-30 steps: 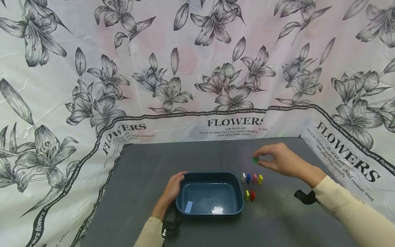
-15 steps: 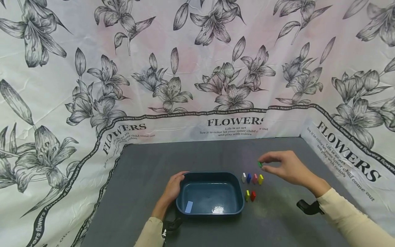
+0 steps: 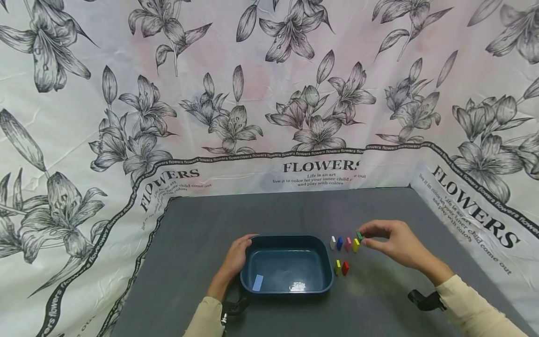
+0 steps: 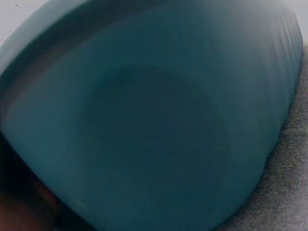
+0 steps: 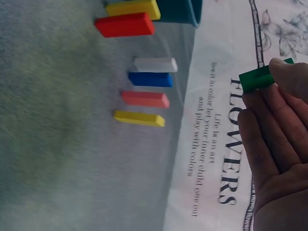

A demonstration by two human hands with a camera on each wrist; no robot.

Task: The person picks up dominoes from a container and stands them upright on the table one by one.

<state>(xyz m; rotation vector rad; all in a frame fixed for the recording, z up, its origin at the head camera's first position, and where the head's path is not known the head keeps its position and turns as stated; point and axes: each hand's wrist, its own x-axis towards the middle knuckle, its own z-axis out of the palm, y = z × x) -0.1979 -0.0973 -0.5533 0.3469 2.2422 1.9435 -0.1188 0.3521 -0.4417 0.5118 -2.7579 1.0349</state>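
My right hand (image 3: 397, 241) pinches a small green block (image 5: 257, 79) between thumb and fingertips. In the head view this block overlaps the right end of a row of standing blocks: white (image 3: 333, 242), blue (image 3: 339, 243), pink (image 3: 348, 244) and yellow (image 3: 355, 245). Nearer the body stand another yellow block (image 3: 338, 267) and a red block (image 3: 345, 268). At the far left corner of a dark blue tray (image 3: 288, 264), my left hand (image 3: 235, 257) grips the rim. The tray's outer wall (image 4: 154, 144) fills most of the left wrist view, hiding nearly all of that hand.
A light blue rectangular patch (image 3: 258, 282) shows in the tray's front left corner. The grey table (image 3: 202, 215) ends at a white flower-printed cloth (image 3: 236, 178) behind and at the sides. Dark straps (image 3: 425, 300) sit at both wrists.
My right hand has come down and toward the body, slightly rightward, bringing the green block from behind the row to beside its yellow end block. The left hand and tray have stayed put.
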